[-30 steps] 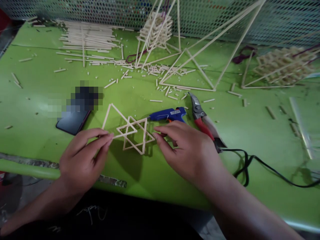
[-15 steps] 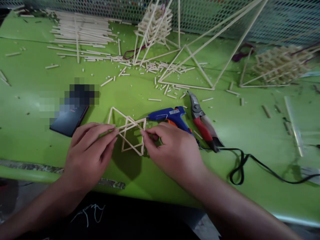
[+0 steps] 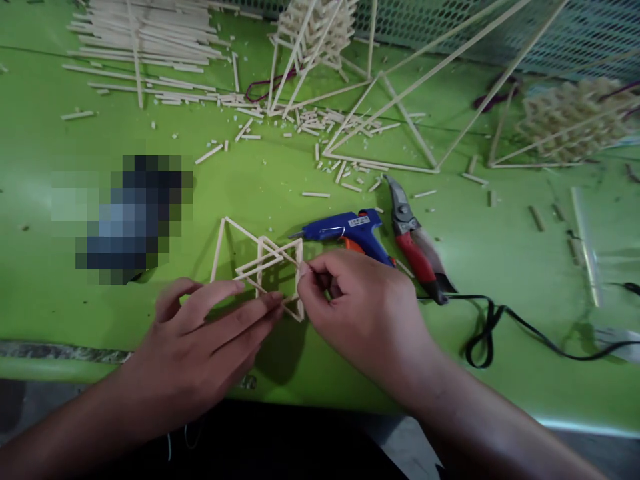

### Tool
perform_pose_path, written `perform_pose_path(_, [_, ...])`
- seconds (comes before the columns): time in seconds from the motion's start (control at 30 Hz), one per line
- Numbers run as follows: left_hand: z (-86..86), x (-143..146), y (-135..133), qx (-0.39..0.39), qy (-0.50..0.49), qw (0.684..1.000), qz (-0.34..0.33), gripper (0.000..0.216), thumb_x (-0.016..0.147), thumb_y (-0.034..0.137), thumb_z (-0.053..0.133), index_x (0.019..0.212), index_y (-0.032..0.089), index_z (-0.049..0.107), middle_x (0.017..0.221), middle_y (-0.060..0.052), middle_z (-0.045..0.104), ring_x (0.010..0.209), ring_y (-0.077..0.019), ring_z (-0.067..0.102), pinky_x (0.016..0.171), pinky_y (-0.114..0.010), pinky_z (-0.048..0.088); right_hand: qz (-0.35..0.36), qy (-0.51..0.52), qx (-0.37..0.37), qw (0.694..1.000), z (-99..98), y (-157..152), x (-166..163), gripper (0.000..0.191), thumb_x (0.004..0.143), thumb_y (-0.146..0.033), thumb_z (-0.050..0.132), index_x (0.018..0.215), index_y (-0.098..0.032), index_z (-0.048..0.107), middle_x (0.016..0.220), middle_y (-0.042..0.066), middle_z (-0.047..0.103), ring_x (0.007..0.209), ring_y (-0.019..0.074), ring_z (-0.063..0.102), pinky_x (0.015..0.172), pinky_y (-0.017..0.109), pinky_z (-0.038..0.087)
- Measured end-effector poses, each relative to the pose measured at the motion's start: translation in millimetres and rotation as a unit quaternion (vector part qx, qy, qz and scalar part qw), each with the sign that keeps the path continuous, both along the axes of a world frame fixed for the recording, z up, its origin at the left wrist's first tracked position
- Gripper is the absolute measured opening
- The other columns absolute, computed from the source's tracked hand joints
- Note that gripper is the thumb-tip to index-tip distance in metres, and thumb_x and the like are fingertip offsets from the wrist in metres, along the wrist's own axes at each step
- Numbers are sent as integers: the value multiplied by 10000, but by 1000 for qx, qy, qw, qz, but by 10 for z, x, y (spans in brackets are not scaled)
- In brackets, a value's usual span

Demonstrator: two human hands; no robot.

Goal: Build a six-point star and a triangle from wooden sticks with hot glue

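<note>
Right hand [image 3: 355, 297] | grip pinched on stick star [image 3: 259, 264] | left hand [image 3: 210, 340] | fingers against stick star, cannot tell if grip clamps | tabletop [image 3: 90, 310] | glue gun [image 3: 335, 227] near pruners [image 3: 413, 251]

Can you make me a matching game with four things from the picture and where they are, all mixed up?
Things:
1. Pale wooden star-shaped frame
2. Red-and-grey metal pruning shears
3. Pile of long pale wooden sticks
4. Thin black cord

Places:
A. Just right of the blue plastic glue gun
B. At the picture's top left
C. Running to the picture's right edge
D. Between the left hand and right hand

Pairs: 1-D, 2-A, 3-B, 4-C
</note>
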State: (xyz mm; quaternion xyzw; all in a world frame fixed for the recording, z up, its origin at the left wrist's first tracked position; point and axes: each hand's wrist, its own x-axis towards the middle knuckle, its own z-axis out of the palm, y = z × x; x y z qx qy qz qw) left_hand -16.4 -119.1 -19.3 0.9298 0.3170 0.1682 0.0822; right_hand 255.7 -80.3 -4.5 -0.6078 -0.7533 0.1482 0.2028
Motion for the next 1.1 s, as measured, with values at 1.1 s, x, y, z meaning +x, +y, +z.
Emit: perform_pose_path(1.1, [6, -4, -19, -48, -3, 999, 18, 416, 1231, 207, 619, 1632, 254, 722, 1726, 26, 733, 1493, -300, 796, 1321, -520, 651, 173, -78, 57, 980, 15, -114, 214, 363, 1227, -179, 586, 904, -233, 742, 892, 24, 744, 668, 171, 607, 632, 388, 446])
